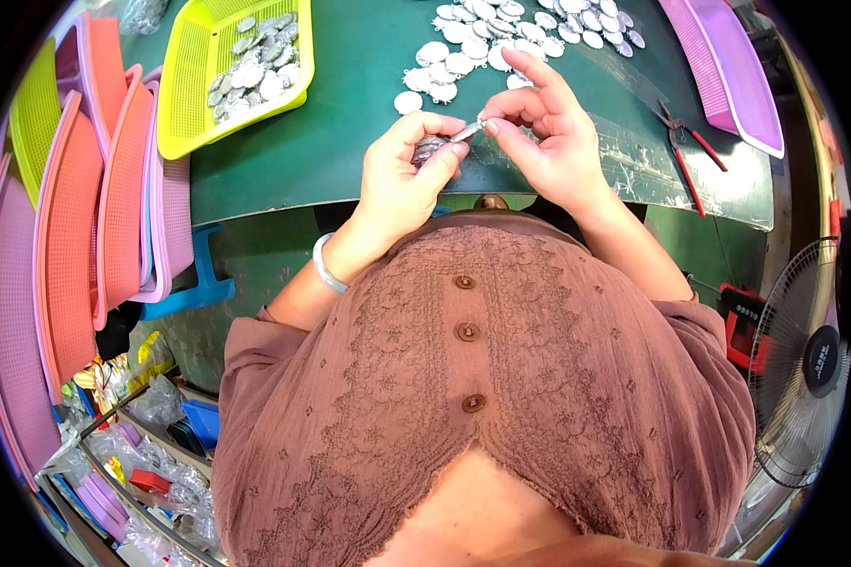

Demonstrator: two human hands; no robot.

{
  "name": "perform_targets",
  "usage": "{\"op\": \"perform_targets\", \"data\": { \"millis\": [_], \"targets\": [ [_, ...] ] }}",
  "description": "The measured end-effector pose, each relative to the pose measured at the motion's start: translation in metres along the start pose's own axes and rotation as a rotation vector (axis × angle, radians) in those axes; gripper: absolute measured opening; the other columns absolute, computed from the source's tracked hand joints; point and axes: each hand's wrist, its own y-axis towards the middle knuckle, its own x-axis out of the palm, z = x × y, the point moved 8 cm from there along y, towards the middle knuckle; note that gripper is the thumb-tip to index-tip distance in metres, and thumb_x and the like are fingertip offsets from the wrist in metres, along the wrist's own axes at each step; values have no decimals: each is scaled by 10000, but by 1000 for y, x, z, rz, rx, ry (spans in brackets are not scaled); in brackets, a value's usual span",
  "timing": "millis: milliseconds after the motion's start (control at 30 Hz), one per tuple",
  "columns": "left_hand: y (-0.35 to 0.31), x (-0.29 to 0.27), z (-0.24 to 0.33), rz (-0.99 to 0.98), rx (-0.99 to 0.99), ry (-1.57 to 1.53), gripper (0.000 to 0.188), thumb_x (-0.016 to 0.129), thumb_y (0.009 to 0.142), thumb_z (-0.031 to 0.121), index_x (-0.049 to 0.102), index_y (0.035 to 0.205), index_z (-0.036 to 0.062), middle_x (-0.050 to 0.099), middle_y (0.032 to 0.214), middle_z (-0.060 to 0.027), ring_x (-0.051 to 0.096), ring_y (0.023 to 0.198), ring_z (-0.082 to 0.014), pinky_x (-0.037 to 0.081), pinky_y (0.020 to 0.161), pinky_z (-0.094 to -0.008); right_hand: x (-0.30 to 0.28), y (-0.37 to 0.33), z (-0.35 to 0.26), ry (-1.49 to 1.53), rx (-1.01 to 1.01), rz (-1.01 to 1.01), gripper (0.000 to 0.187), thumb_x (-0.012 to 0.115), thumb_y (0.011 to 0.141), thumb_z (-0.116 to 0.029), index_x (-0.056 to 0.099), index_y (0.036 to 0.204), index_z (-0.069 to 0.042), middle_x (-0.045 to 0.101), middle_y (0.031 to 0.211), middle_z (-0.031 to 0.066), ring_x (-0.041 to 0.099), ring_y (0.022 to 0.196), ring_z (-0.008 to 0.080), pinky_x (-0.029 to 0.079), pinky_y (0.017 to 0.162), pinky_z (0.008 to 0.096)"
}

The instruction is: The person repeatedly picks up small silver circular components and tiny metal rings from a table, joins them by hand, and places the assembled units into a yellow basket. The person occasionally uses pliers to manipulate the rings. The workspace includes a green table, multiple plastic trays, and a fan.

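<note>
My left hand (402, 170) is closed around several silver metal discs (429, 148), with one disc (467, 131) held edge-on between thumb and forefinger. At that disc's far end, the thumb and forefinger of my right hand (558, 142) pinch together over a tiny part too small to name; its other fingers are raised. Both hands are just above the front edge of the green table (350, 142). Beyond them lies a loose spread of round silver discs (459, 63), some with small loops at the rim. Palm-hidden discs in my left hand cannot be counted.
A yellow-green basket (189, 85) at the left holds more discs. Red-handled pliers (686, 156) lie at the right, near a purple basket (728, 80). Coral and purple baskets (71, 246) are stacked at the far left. A fan (794, 369) stands at the lower right.
</note>
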Motion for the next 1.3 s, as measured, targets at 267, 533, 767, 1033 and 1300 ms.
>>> {"op": "perform_targets", "data": {
  "millis": [267, 533, 767, 1033, 1300],
  "targets": [
    [1, 5, -11, -70, -180, -243, 197, 630, 822, 118, 561, 982, 27, 598, 839, -17, 507, 606, -47, 420, 522, -172, 2, -3, -22, -355, -222, -20, 559, 603, 751, 22, 410, 1266, -79, 637, 786, 33, 620, 718, 143, 479, 687, 241],
    [0, 5, -3, -34, -106, -139, 231, 659, 792, 105, 567, 989, 29, 581, 838, -6, 510, 631, -47, 434, 566, -179, 4, -4, -13, -209, -152, -72, 605, 570, 769, 89, 325, 1313, -4, 611, 839, 60, 582, 769, 94, 453, 738, 222],
    [1, 1, 1, -3, 60, 43, 252, 665, 768, 90, 575, 996, 29, 586, 860, -9, 494, 710, -53, 422, 622, -198, 1, -3, -12, -137, -150, -12, 576, 608, 757, 45, 389, 1278, -63, 620, 797, 35, 619, 711, 110, 481, 681, 233],
    [1, 1, 4, 21, 125, 107, 258, 664, 761, 77, 579, 997, 20, 600, 882, -29, 514, 738, -74, 433, 646, -210, 1, -4, -9, -132, -133, -9, 576, 608, 756, 43, 391, 1279, -61, 621, 803, 37, 623, 726, 111, 484, 693, 235],
    [0, 1, 13, 42, 230, 219, 261, 678, 748, 72, 582, 983, 14, 606, 874, -43, 530, 731, -81, 443, 635, -216, 4, -5, -9, -191, -116, -75, 598, 566, 776, 85, 323, 1316, -1, 603, 857, 62, 585, 778, 99, 463, 743, 230]
  ]
}}
